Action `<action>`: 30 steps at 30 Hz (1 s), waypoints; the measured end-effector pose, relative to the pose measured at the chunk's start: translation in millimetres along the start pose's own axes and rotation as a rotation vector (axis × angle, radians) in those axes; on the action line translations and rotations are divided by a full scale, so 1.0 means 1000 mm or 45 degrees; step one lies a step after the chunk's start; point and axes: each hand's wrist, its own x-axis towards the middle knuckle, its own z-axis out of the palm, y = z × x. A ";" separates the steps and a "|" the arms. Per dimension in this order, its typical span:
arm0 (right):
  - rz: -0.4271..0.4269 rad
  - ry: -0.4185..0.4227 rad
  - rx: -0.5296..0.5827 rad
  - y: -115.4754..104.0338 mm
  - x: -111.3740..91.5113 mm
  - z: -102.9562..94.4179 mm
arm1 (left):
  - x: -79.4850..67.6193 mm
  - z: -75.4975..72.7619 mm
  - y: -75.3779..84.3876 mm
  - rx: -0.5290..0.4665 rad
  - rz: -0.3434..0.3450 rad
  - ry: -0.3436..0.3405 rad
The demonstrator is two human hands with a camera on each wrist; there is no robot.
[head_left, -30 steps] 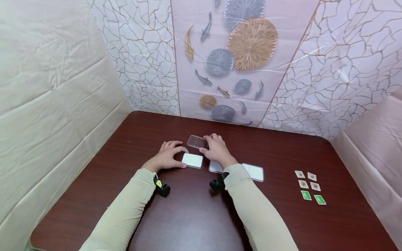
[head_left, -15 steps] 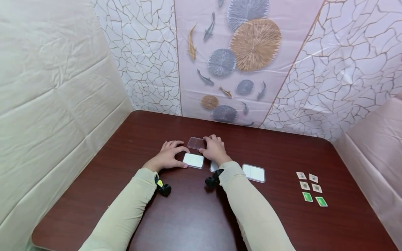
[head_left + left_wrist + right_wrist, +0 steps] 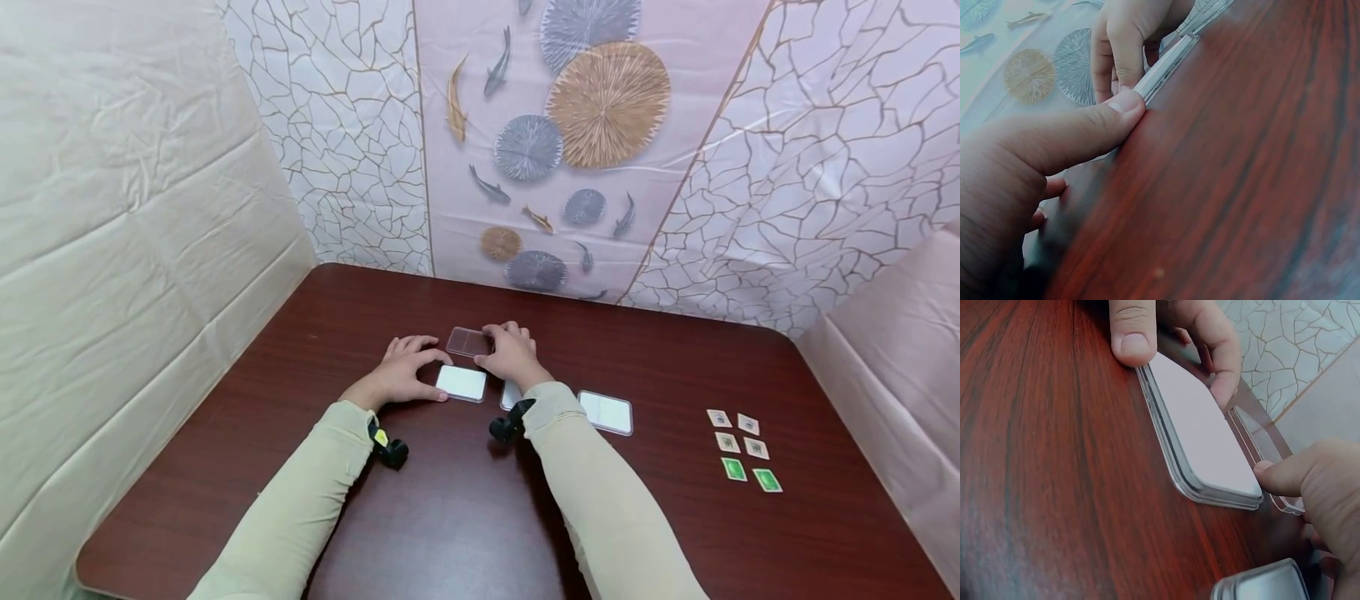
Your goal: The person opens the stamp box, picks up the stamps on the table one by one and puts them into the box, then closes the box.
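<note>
My left hand (image 3: 396, 375) grips the left end of a flat clear case with a white top face (image 3: 461, 382), thumb on the near edge and index finger on the far edge. Just behind that case lies a transparent plastic lid (image 3: 465, 342), its right end between the thumb and fingers of my right hand (image 3: 514, 357). In the right wrist view, the right thumb (image 3: 1285, 476) overlaps the gap between the white-faced case (image 3: 1204, 437) and the lid (image 3: 1254, 431); exact contact is hard to tell. The left thumb (image 3: 1100, 125) presses the case edge in the left wrist view.
Another case (image 3: 510, 395) is partly hidden under my right wrist. Farther right lies one more white-faced case (image 3: 606, 412). Several small square tiles stand in pairs at the right, including a green tile (image 3: 733, 469). A patterned cloth (image 3: 360, 150) hangs behind the brown table (image 3: 420, 517).
My right wrist and forearm have swung a little to the left, while the right fingers stay at the lid's end. The left hand keeps its hold on the case.
</note>
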 end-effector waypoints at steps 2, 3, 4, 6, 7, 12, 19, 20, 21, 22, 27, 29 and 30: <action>-0.010 -0.009 0.028 0.002 -0.002 -0.001 | 0.000 0.000 0.001 -0.005 0.003 -0.002; -0.018 -0.013 0.050 0.004 -0.003 -0.003 | 0.000 0.000 0.002 -0.007 0.005 -0.003; -0.027 -0.014 0.081 0.006 -0.005 -0.004 | 0.000 0.001 0.002 -0.006 0.007 -0.003; -0.058 -0.017 0.150 0.011 -0.009 -0.008 | -0.001 0.001 0.002 -0.006 0.009 -0.005; -0.079 -0.017 0.186 0.013 -0.011 -0.010 | -0.001 0.000 0.002 -0.011 0.011 -0.002; -0.190 -0.023 0.242 0.029 -0.028 -0.023 | -0.002 -0.001 0.002 -0.043 0.015 0.027; -0.265 0.001 0.115 0.050 -0.061 -0.042 | 0.000 0.003 0.008 -0.114 0.004 0.129; -0.273 0.005 0.100 0.053 -0.066 -0.044 | 0.001 0.004 0.011 -0.113 0.009 0.148; -0.289 0.013 0.083 0.057 -0.071 -0.047 | 0.002 0.006 0.014 -0.103 0.021 0.166; -0.302 0.018 0.068 0.060 -0.076 -0.049 | 0.004 0.008 0.017 -0.085 0.036 0.181; -0.385 0.021 -0.028 0.074 -0.097 -0.054 | 0.010 0.018 0.034 0.025 0.137 0.244; -0.413 0.009 -0.062 0.078 -0.102 -0.053 | 0.012 0.021 0.041 0.048 0.168 0.257; -0.425 0.005 -0.086 0.080 -0.104 -0.053 | 0.013 0.023 0.044 0.058 0.183 0.260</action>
